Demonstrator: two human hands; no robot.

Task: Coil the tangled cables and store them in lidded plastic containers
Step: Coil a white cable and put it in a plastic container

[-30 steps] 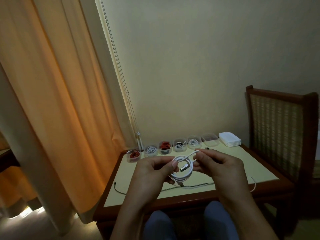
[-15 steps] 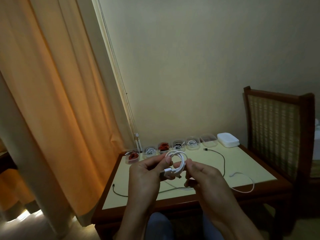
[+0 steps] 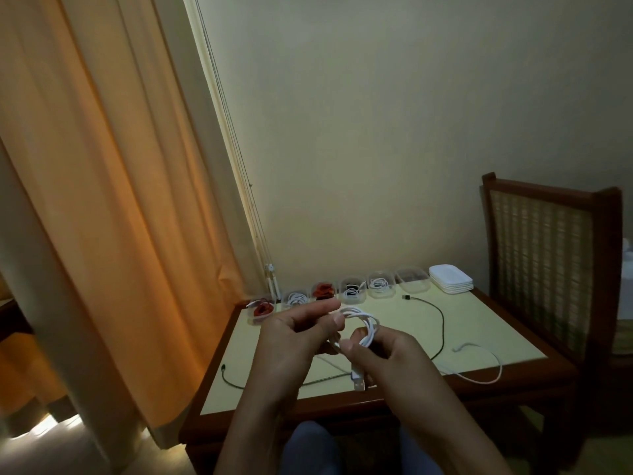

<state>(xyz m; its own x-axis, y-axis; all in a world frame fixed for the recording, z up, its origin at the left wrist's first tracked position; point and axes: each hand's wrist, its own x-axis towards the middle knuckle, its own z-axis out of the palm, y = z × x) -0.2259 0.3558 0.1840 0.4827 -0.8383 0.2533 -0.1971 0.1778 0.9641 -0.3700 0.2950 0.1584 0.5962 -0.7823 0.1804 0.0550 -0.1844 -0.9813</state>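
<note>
Both the left grip (image 3: 301, 334) and right grip (image 3: 387, 354) are pinched on the white coil (image 3: 366, 323) above the tabletop's (image 3: 479, 323) near edge; loops are best kept flat while its plug (image 3: 358, 382) is tucked in.

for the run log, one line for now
left hand: pinches white coil | right hand: grips white coil | table: dark cable loose

containers (image 3: 352, 289) and lids (image 3: 450, 282) are lining the far edge of the surface (image 3: 479, 320); a black cable (image 3: 443, 323) and a loose white cable (image 3: 500, 366) are crossing its middle.
</note>
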